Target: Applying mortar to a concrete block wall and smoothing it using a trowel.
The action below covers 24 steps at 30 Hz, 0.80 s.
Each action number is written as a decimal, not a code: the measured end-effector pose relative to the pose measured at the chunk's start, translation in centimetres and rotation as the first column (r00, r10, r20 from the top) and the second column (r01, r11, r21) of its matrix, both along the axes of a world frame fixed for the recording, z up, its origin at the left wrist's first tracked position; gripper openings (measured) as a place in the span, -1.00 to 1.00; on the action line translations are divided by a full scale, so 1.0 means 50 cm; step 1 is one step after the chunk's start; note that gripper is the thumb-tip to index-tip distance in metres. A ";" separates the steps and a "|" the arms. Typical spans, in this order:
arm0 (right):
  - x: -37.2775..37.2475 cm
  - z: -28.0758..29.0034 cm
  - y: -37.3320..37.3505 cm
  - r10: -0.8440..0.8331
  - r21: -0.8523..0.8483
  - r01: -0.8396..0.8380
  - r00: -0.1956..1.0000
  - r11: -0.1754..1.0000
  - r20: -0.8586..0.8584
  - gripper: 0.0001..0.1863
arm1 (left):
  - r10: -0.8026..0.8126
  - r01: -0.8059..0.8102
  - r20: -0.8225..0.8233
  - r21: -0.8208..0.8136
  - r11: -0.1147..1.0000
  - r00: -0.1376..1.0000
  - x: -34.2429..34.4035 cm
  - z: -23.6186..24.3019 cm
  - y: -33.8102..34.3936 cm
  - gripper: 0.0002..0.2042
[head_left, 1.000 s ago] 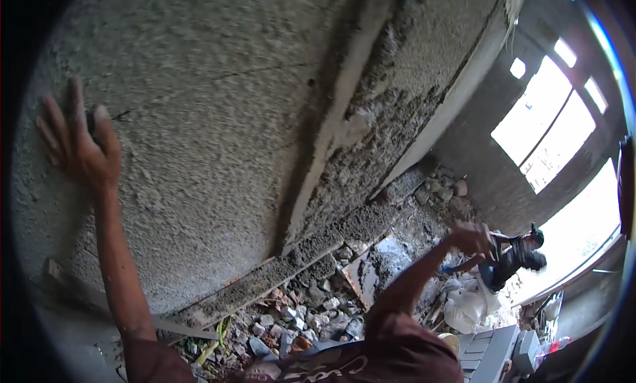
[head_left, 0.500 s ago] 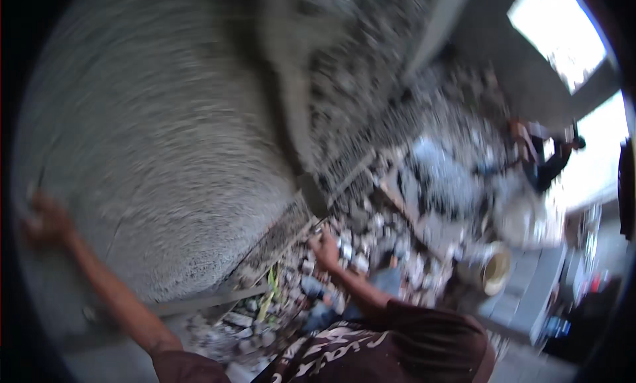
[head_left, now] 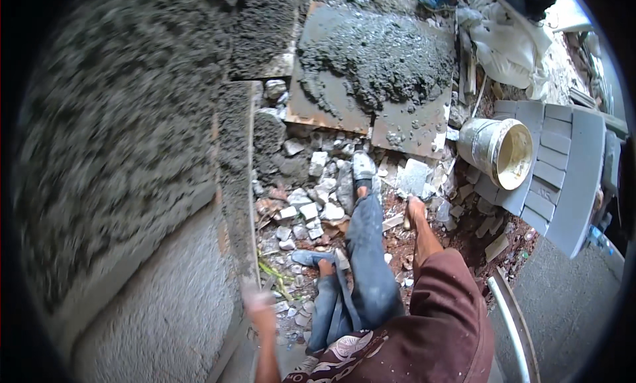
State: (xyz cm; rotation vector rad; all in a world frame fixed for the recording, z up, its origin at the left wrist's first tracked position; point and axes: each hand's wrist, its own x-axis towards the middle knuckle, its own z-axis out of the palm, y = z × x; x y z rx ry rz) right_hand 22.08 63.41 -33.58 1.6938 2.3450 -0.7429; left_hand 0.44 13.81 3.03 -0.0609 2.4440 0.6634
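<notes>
My right hand (head_left: 416,211) is closed around the handle of a trowel (head_left: 413,177), whose flat grey blade points away from me, low over broken stones (head_left: 308,211). Smeared by motion, my left hand (head_left: 260,310) is beside the near end of a long mortar-covered plank (head_left: 237,177); its fingers are too blurred to read. Past the trowel lies a board (head_left: 318,118) heaped with wet grey mortar (head_left: 377,65). On the left spreads a large surface of rough wet mortar (head_left: 132,91), with a paler, smoother patch (head_left: 165,290) nearer me.
A tipped, mortar-stained bucket (head_left: 474,148) lies at the right, next to stacked grey blocks (head_left: 553,151). White sacks (head_left: 500,42) are at the far right, near another person's dark clothing (head_left: 530,0) and blue shoe (head_left: 434,0). My feet stand among loose rubble.
My view has swung right and down, toward the rubble and mortar board. My left hand has come from far out by the wall to near my body; the trowel has stayed in my right hand.
</notes>
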 end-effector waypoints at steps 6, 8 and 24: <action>-0.319 -0.195 0.100 -0.199 -0.402 0.215 0.977 0.890 0.083 -0.48 | -0.074 0.062 0.289 0.050 0.997 0.954 -0.029 -0.205 0.627 -0.14; -0.431 -0.278 0.272 -0.059 -0.366 0.051 0.998 0.929 -0.010 -0.47 | -0.016 -0.008 0.272 0.086 0.996 0.962 -0.049 -0.204 0.674 -0.18; -0.625 0.019 0.405 -0.562 -0.770 0.158 0.774 0.618 -0.292 -0.85 | -0.087 0.079 0.318 0.037 0.996 0.944 -0.058 -0.221 0.742 -0.26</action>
